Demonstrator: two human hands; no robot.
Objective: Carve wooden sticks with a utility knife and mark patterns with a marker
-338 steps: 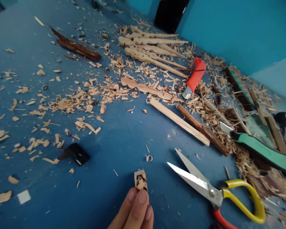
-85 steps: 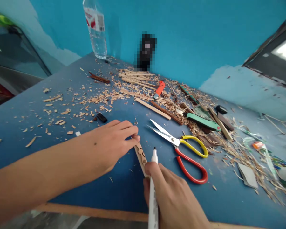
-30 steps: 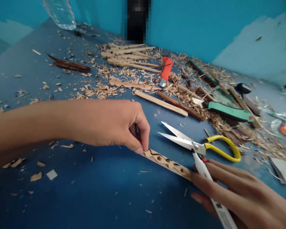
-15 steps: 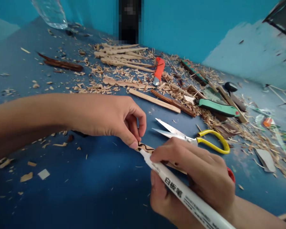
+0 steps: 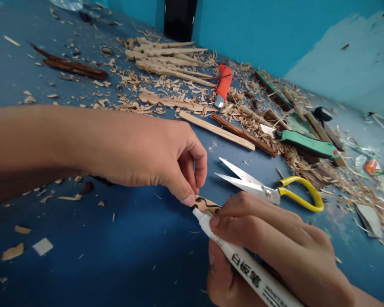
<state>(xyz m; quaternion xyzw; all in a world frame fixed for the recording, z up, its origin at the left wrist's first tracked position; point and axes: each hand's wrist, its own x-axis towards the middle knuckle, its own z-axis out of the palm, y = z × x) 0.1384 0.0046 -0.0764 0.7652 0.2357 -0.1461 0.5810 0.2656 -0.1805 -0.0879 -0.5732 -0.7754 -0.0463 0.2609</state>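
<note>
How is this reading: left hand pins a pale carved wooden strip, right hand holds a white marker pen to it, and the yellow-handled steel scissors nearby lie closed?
Not quite: the head view shows the yellow-handled steel scissors lying open, blades apart. The left hand does pin the pale carved wooden strip, and the right hand holds the white marker pen to it.

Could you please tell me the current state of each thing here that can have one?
scissors: blades open, lying on the table.
marker: uncapped, tip on the strip, held in the right hand.
strip: flat on the table, its end pinched by the left hand, partly inked with a wavy black line.
green knife: blade out.
orange knife: blade hard to tell.
</note>
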